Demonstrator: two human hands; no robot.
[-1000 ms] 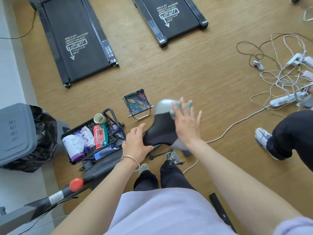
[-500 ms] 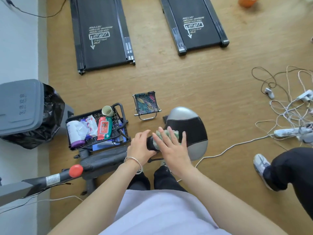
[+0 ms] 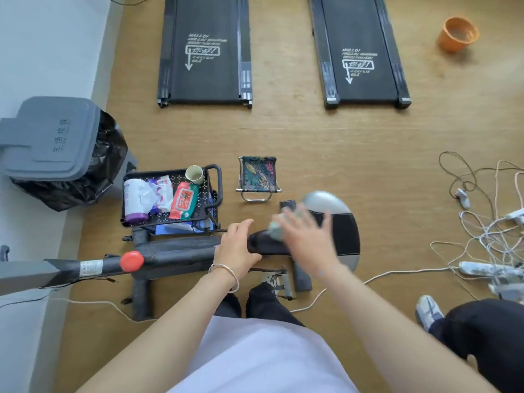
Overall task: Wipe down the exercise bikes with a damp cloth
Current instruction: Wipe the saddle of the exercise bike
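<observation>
Green cloth (image 3: 276,226) lay under my flat, spread-fingered right hand (image 3: 309,241); my left hand (image 3: 236,251) gripped the seat (image 3: 341,231) by its nose, which pointed left, long axis crosswise.

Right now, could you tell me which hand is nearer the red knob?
Left. The left hand grips the saddle nose, right of the knob; the right hand lies farther right, on the cloth over the saddle.

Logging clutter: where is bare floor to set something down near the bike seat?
Bare floor lies between the folding stool, the right treadmill and the cables. Crowded: the cart's tray and the cables themselves.
</observation>
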